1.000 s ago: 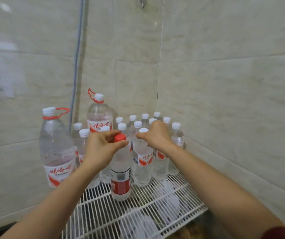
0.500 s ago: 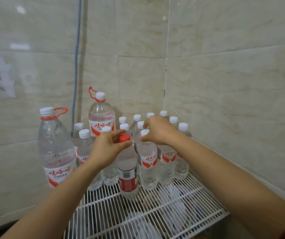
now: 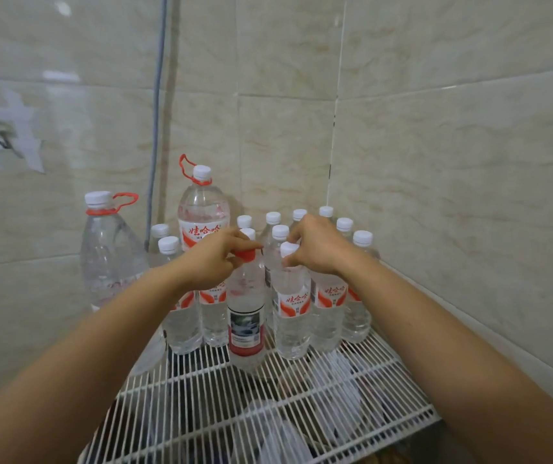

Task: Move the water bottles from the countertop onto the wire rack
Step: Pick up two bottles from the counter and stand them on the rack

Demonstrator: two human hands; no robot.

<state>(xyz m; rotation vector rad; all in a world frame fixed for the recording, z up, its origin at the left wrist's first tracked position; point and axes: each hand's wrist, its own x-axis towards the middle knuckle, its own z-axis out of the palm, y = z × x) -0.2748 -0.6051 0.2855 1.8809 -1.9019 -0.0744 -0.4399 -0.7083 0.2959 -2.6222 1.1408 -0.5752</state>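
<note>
A white wire rack (image 3: 301, 390) stands in a tiled corner. Several small clear water bottles with white caps stand packed at its back. My left hand (image 3: 211, 259) pinches the red cap of a red-labelled bottle (image 3: 246, 316) standing upright at the front of the group. My right hand (image 3: 318, 249) grips the neck and white cap of a white-capped bottle (image 3: 293, 313) right beside it, also upright on the wires. Two large bottles with red handle rings stand behind: one at the left (image 3: 111, 256), one at the back (image 3: 203, 212).
Tiled walls close the rack in at the back and right. A grey pipe (image 3: 157, 105) runs down the wall behind the bottles. The front half of the rack shows bare wires, with pale objects dimly visible on a level below (image 3: 275, 426).
Both hands stay on the same two bottle tops. The red-capped and white-capped bottles have shifted slightly back toward the group, and the camera has moved closer.
</note>
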